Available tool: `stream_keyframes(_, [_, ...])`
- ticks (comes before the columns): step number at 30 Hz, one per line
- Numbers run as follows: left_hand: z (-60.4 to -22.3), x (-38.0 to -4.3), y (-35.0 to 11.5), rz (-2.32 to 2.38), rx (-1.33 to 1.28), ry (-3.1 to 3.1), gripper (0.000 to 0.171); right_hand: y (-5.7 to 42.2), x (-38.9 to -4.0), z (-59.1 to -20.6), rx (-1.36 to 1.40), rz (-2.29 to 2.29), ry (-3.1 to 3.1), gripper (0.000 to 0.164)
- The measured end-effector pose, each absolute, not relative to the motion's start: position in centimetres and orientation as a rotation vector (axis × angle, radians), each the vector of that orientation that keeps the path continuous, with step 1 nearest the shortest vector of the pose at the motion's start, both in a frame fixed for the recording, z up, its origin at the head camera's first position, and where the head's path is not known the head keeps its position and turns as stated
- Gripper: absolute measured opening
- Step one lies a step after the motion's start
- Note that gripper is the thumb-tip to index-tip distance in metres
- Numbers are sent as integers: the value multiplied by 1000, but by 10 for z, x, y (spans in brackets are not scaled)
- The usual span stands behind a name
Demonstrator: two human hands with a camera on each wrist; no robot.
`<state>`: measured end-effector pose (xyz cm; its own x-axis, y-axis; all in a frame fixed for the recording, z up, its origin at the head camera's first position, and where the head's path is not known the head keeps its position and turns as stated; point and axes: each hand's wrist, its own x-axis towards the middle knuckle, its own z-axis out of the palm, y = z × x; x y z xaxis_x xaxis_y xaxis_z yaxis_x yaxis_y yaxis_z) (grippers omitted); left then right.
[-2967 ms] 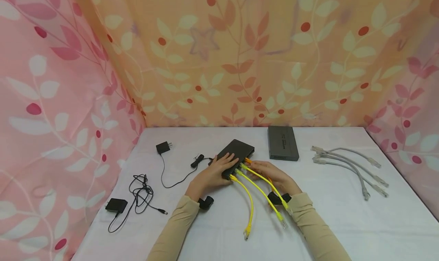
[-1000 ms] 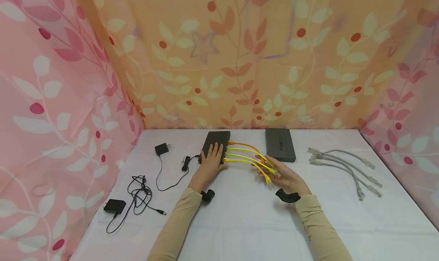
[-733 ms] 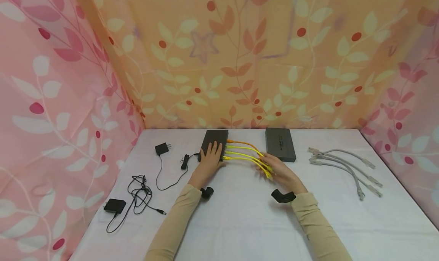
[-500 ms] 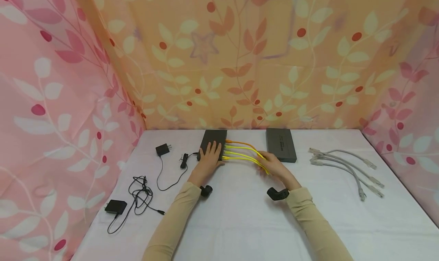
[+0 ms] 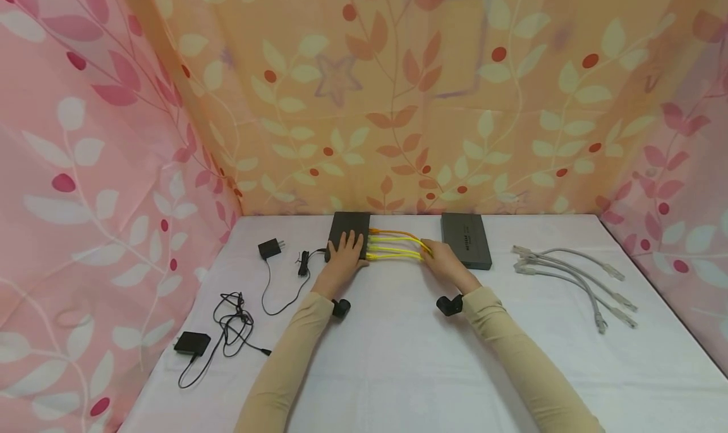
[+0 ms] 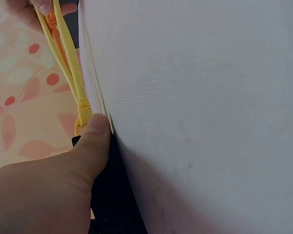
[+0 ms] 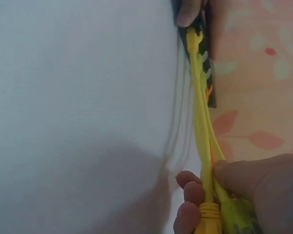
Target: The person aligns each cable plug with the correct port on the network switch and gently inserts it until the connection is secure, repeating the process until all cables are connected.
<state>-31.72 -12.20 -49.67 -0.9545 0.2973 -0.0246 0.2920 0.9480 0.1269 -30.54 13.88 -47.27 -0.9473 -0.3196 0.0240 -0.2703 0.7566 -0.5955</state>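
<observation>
Black box (image 5: 351,222): four cables (image 7: 200,122) plugged in; right grip (image 5: 446,262) clutching far ends, left grip (image 5: 342,257) spread on top. Grey cables (image 5: 571,272) right of box look unconnected.

Long beige left sleeve (image 5: 284,363), matching right sleeve (image 5: 526,357), creased fabric, black left wrist camera (image 5: 341,308), black right wrist camera (image 5: 449,305)

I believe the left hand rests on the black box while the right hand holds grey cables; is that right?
Not quite: the right hand holds yellow and orange cables, not grey ones, as the right wrist view shows. The left hand rests on the black box.
</observation>
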Motion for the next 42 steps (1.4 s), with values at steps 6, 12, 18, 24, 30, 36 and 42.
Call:
stream_keyframes(6, [-495, -322, -124, 219, 441, 3065, 75, 134, -313, -476, -486, -928, 2910, 41])
stream_keyframes(12, [-497, -327, -128, 224, 436, 3077, 74, 133, -320, -484, -546, -963, 2959, 39])
stream_keyframes(18, [-497, -330, -130, 262, 434, 3060, 74, 135, -323, -491, -532, -991, 2935, 40])
stream_keyframes(24, [-495, -332, -132, 309, 448, 3069, 74, 136, -327, -491, -546, -971, 2952, 38])
stream_keyframes(30, [-496, -333, -132, 333, 453, 3094, 74, 134, -327, -493, -519, -828, 3008, 38])
stream_keyframes(36, [-501, -330, -132, 343, 422, 3150, 71, 133, -320, -491, -537, -804, 3041, 39])
stream_keyframes(42, [-501, -322, -130, 392, 411, 3188, 65, 141, -314, -484, -535, -850, 3063, 39])
